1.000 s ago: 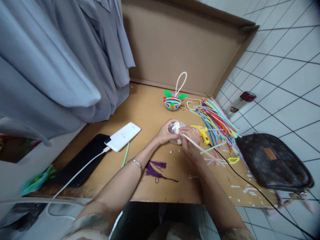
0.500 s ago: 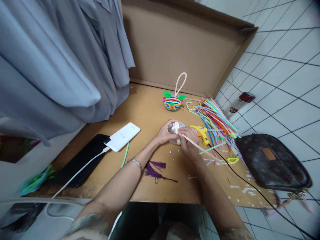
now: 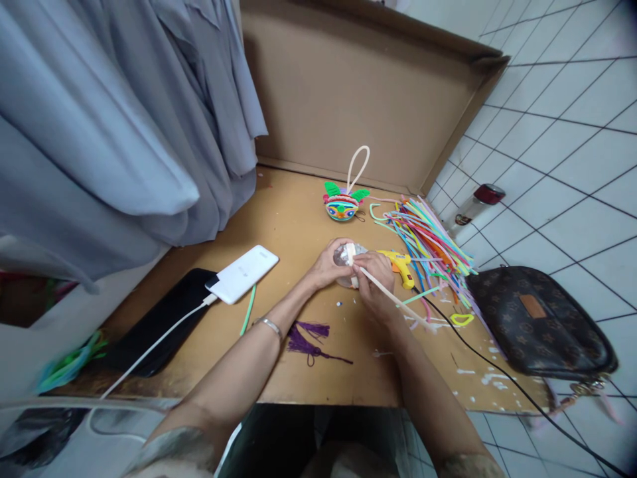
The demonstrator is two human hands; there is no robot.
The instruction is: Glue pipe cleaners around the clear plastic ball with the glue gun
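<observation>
My left hand point(image 3: 324, 267) is closed around the side of a small clear, rounded plastic piece point(image 3: 342, 255) with a pale strip across it. Against that strip, my right hand point(image 3: 377, 279) pinches a cream pipe cleaner point(image 3: 393, 297), whose long tail runs down to the right past the wrist. The fingertips of both hands nearly meet at the strip. Just right of my right hand lies a yellow hot glue gun point(image 3: 402, 265). Farther back stands a colourful lion-head ornament point(image 3: 342, 207) with green ears and a cream loop.
Many coloured pipe cleaners point(image 3: 432, 232) lie at right, beside a brown patterned bag point(image 3: 542, 322) and a red-capped bottle point(image 3: 480, 202). Purple tassels point(image 3: 308, 338) lie near the front. At left are a white power bank point(image 3: 243, 273), a black item point(image 3: 164, 325) and hanging grey cloth point(image 3: 199, 119).
The tail of the cream pipe cleaner has swung slightly down and left. Both hands keep nearly the same place and hold; the whole view has shifted a little.
</observation>
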